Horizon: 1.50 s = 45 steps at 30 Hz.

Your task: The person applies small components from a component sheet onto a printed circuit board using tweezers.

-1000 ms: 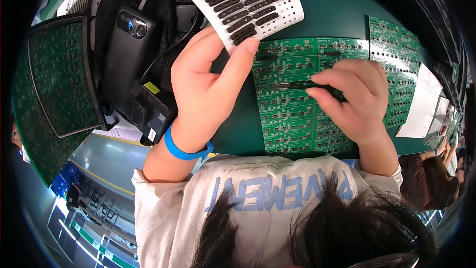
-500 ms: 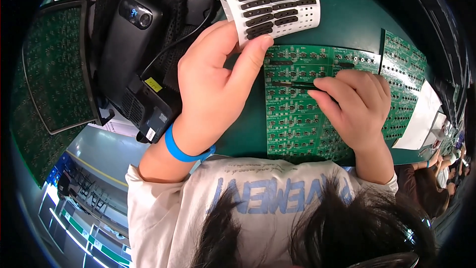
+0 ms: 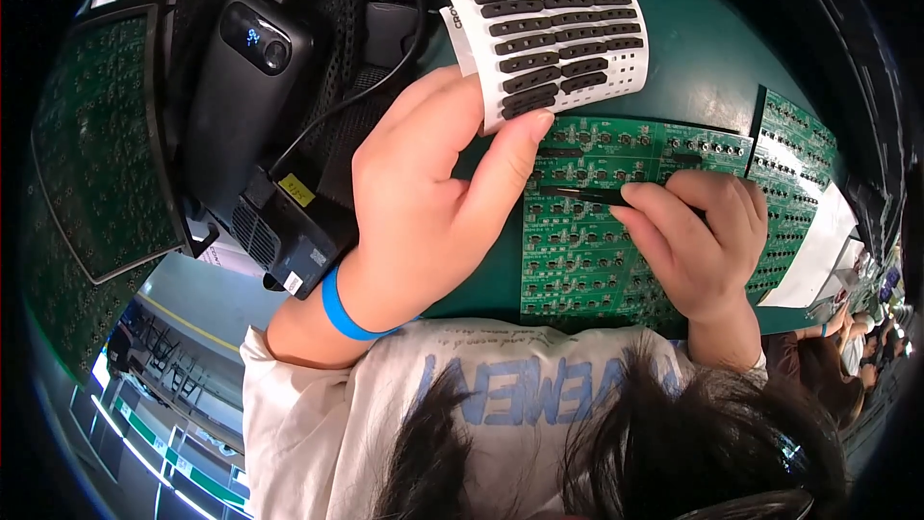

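My left hand (image 3: pixel 423 197) pinches the lower left corner of a curved white backing sheet (image 3: pixel 628 67) between thumb and fingers. Rows of black oblong strips with small holes (image 3: pixel 549 8) cover most of the sheet, with bare spots at its lower right. In my right hand (image 3: pixel 701 236) is a pair of dark tweezers (image 3: pixel 582 195), its tips pointing left, low over a green circuit board panel (image 3: pixel 577 255). Whether the tips grip a strip I cannot make out. One black strip (image 3: pixel 560 152) lies on the panel's upper left, another (image 3: pixel 683 160) farther right.
A second green panel (image 3: pixel 794 140) and white paper (image 3: pixel 818 246) lie to the right. A black power bank (image 3: pixel 241 101) with a cable and a small black device (image 3: pixel 284 231) stand at left, beside a framed green board (image 3: pixel 101 144). Other people (image 3: pixel 818 366) sit far right.
The panel, sheet and both hands appear slightly lower in the view, the sheet also farther right. Both hands keep their hold, and the tweezers stay over the panel's left side.
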Available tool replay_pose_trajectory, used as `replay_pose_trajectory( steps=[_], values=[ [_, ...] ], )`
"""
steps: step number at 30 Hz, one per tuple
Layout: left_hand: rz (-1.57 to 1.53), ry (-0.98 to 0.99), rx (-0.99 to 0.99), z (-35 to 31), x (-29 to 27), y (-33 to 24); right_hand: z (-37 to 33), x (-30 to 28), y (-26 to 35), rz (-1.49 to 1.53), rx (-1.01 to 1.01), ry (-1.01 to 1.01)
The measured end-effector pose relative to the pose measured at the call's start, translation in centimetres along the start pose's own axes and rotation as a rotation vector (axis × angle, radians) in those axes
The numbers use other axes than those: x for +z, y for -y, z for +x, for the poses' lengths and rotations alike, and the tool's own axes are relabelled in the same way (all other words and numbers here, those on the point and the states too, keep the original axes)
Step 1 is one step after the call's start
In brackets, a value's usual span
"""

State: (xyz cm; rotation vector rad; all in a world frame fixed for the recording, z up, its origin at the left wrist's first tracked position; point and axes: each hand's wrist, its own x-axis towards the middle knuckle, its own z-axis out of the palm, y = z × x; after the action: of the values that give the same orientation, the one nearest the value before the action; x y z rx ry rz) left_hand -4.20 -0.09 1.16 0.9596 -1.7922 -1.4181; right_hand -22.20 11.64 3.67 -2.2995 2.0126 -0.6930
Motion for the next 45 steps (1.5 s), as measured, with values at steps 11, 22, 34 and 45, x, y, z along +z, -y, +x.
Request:
replay_pose_trajectory(
  steps=[11,22,34,45],
  values=[
    [0.029,-0.011,0.020,-0.2,-0.1,-0.1,0.2,-0.1,0.1,0.030,0.002,0.020],
    [0.073,-0.011,0.057,-0.1,-0.5,-0.5,0.4,-0.2,0.1,0.023,-0.008,0.039],
    [0.104,0.104,0.067,-0.2,-1.0,-0.7,0.5,-0.3,0.3,0.037,0.025,0.044],
    [0.122,0.108,0.057,-0.2,-0.9,-1.0,0.4,-0.2,0.1,0.044,0.022,0.043]
  ],
)
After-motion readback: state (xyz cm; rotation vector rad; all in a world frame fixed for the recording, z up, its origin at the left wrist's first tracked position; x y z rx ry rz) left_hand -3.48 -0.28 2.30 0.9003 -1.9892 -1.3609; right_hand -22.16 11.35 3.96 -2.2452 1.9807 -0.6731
